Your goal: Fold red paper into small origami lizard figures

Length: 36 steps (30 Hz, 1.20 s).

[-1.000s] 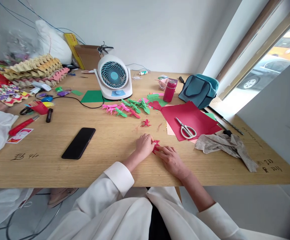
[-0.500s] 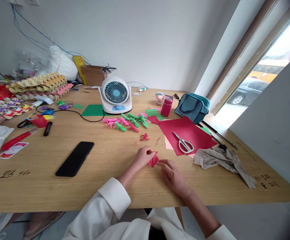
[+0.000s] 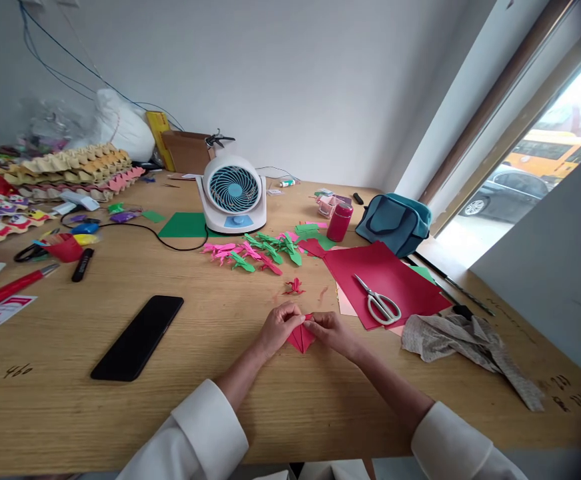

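Note:
A small folded piece of red paper (image 3: 302, 341) lies near the front of the table, its creased point facing me. My left hand (image 3: 281, 328) pinches its top edge from the left. From the right, my right hand (image 3: 333, 332) grips the same edge, thumb and fingers closed, so the two thumbs almost meet. Just beyond my fingers sits a small red folded paper figure (image 3: 295, 287). Farther back is a cluster of pink and green folded paper figures (image 3: 250, 255). Scissors with white handles (image 3: 381, 305) rest on red paper sheets (image 3: 353, 267) to the right.
A black phone (image 3: 139, 339) lies on the left. At the back stands a white fan (image 3: 234, 193); a red can-shaped container (image 3: 339, 222) and a teal bag (image 3: 395, 223) are right of it. A crumpled cloth (image 3: 450, 337) lies at the right. Egg trays (image 3: 70, 170) are stacked far left.
My right hand has moved up from the paper's lower right side to its top edge and now pinches it beside my left hand. The view has shifted slightly.

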Motion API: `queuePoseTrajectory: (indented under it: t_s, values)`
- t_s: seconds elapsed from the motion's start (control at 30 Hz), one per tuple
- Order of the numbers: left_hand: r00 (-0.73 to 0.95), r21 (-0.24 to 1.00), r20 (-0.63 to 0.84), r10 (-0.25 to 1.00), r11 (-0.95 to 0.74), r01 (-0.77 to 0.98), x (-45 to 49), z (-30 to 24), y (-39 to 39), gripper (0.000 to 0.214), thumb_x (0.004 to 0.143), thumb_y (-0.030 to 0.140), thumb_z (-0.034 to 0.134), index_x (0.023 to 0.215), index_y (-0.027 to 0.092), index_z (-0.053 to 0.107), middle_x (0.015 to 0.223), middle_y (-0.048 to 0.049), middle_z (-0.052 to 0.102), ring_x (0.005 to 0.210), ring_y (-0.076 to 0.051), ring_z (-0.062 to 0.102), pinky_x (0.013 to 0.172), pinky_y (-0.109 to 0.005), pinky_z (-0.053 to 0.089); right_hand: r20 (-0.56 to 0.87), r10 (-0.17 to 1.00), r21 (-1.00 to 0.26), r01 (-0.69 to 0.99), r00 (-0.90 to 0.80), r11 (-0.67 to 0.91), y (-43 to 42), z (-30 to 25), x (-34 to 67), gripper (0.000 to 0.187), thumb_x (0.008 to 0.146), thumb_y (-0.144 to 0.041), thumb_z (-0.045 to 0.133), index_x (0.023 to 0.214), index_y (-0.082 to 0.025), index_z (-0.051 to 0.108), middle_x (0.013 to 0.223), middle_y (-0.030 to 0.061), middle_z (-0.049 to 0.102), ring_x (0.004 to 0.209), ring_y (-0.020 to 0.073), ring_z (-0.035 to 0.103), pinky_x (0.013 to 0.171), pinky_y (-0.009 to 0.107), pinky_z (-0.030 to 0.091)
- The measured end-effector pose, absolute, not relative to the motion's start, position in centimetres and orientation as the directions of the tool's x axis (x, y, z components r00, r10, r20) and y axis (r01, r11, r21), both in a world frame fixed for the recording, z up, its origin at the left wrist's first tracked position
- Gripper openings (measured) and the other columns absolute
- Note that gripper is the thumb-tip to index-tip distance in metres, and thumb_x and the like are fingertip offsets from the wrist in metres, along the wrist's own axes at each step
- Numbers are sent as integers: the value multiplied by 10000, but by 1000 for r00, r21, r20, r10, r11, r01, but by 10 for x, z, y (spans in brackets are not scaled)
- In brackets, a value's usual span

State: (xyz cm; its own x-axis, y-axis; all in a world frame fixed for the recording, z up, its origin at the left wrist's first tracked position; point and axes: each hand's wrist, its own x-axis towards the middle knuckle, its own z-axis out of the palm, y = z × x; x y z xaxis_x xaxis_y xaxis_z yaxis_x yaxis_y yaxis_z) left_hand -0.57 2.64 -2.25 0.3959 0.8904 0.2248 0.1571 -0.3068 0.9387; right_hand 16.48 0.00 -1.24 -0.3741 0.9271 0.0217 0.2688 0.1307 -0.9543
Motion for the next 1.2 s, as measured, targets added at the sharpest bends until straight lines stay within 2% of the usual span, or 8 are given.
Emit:
queuePoseTrajectory:
  t_s: [0.17,0.43,0.63,0.83,0.97,1.2]
  values:
    - [361,947,191,913,-268,176,-11,-26,31,285,853,353,526,638,166,513,633,30,459,638,-116,432,628,-233,350,48,921,-958,243,-387,153,18,-28,169,466,845,-572,595,634,-164,513,577,-53,382,553,80,306,503,221,257]
    - [264,957,192,945,-240,162,10,-28,34,291,861,310,513,610,178,446,625,32,430,634,-115,417,635,-235,351,81,921,-974,167,-380,154,15,-41,176,408,913,-489,536,656,-179,467,609,-48,373,574,91,311,544,233,280]
    - [307,982,118,945,-157,106,10,-25,31,296,881,341,529,645,162,507,622,36,432,606,-103,386,604,-228,341,67,936,-979,156,-347,128,14,-42,179,397,916,-483,535,671,-171,519,613,-31,429,575,99,354,548,236,301]
    - [286,960,181,941,-232,155,4,-23,27,308,911,310,515,643,159,494,651,31,430,631,-103,397,615,-227,335,34,945,-977,186,-326,99,10,-36,178,402,912,-493,541,690,-158,552,642,-13,477,603,107,402,572,237,330]
    - [274,943,236,932,-288,165,5,-23,25,315,926,301,501,644,161,480,662,28,424,639,-103,399,625,-228,333,10,921,-984,161,-389,79,7,-27,175,364,874,-468,604,694,-164,517,649,-26,443,614,103,380,557,234,301]
    - [281,971,167,945,-207,118,8,-27,22,290,926,338,512,697,160,518,678,22,469,649,-107,435,633,-226,357,-5,914,-989,137,-405,55,5,-20,171,351,886,-391,587,652,-185,425,626,-47,351,578,86,298,519,240,239]
